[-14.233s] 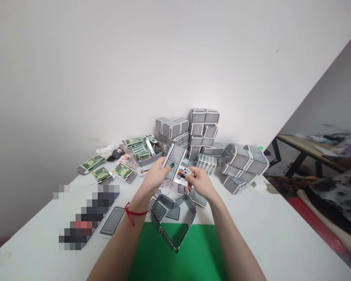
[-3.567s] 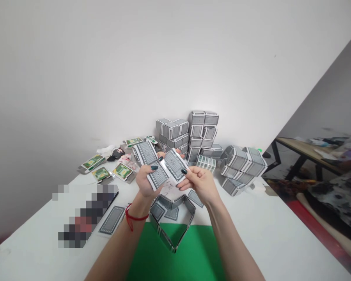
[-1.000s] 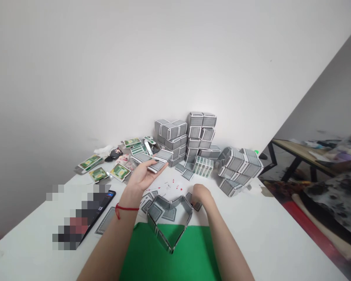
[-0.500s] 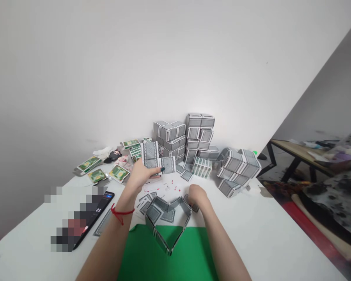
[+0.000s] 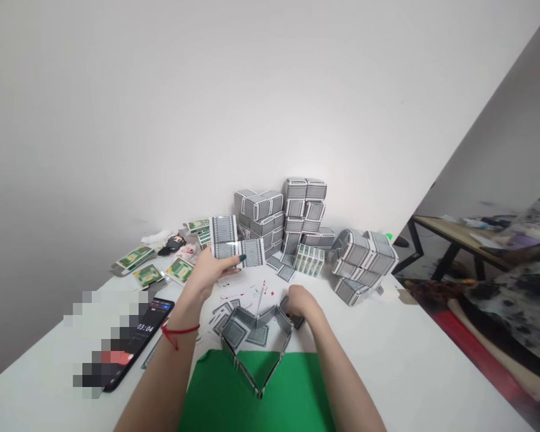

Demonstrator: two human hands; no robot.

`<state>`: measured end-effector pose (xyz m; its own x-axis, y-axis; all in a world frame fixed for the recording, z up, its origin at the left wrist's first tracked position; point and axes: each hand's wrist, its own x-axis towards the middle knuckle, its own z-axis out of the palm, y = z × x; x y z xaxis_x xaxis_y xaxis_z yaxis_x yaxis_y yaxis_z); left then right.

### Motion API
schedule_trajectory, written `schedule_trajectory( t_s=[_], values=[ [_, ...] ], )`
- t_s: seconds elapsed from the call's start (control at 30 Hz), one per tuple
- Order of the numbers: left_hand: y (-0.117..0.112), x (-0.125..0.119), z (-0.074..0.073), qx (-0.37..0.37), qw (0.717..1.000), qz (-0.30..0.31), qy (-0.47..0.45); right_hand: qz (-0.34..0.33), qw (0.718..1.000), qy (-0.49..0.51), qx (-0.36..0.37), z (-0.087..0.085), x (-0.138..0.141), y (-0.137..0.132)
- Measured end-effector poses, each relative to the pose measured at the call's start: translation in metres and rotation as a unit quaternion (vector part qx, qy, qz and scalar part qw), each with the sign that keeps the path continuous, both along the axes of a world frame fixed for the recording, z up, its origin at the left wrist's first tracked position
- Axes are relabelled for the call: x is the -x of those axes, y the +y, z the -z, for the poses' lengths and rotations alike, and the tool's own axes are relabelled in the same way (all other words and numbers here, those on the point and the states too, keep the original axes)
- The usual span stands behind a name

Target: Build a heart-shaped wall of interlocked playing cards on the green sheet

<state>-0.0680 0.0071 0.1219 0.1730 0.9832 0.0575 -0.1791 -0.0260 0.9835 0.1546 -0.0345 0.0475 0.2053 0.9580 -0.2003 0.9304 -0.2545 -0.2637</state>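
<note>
My left hand (image 5: 213,270) is closed on a few joined playing cards (image 5: 225,230), their grey patterned backs facing me in an L shape. My right hand (image 5: 303,303) is closed, its fingers pointing down onto a playing card (image 5: 298,321) beside the heart frame; the fingertips are partly hidden. Between my forearms stands a heart-shaped frame of folded playing cards (image 5: 245,373), its point toward me. Loose playing cards (image 5: 257,336) lie in and behind the frame. A thin white edge rises by the heart's notch.
Blocks built of folded cards (image 5: 306,207) stand by the wall, with another stack (image 5: 364,258) on the right. Green card boxes (image 5: 135,258) and small figures lie at left. A phone (image 5: 139,342) showing a timer lies left of my forearm. Green cloth (image 5: 207,390) is nearest me.
The view has shifted slightly. My left hand has moved a little left with the joined cards. The card at my right hand looks more tilted up, and a thin white edge now shows by the notch.
</note>
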Motion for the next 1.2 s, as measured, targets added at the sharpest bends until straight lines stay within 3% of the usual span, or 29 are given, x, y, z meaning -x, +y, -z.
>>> schedule_trajectory(
  t_s=[0.13, 0.23, 0.3, 0.4, 0.5, 0.7, 0.9, 1.2],
  values=[
    [0.001, 0.008, -0.001, 0.049, 0.996, 0.068, -0.024, -0.009, 0.994, 0.030, -0.102, -0.032, -0.015, -0.008],
    [0.002, 0.011, 0.000, 0.061, 0.993, 0.091, -0.033, -0.065, 0.924, 0.258, -0.275, -0.055, -0.014, -0.022],
    [0.002, 0.012, 0.000, 0.068, 0.992, 0.099, -0.034, -0.068, 0.877, 0.378, -0.289, -0.066, -0.006, -0.031],
    [0.001, 0.012, -0.001, 0.067, 0.992, 0.106, -0.033, -0.066, 0.847, 0.448, -0.280, -0.075, 0.008, -0.041],
    [-0.001, 0.012, -0.003, 0.062, 0.991, 0.117, -0.028, -0.062, 0.847, 0.440, -0.292, -0.078, 0.015, -0.044],
    [-0.005, 0.008, -0.006, 0.056, 0.991, 0.123, 0.001, -0.091, 0.882, 0.344, -0.309, -0.079, 0.016, -0.043],
    [-0.009, 0.001, -0.009, 0.011, 0.987, 0.142, 0.072, -0.144, 0.909, 0.302, -0.249, -0.076, 0.016, -0.041],
    [-0.013, 0.000, -0.011, -0.045, 0.984, 0.124, 0.123, -0.200, 0.917, 0.278, -0.206, -0.080, 0.012, -0.045]
  ],
)
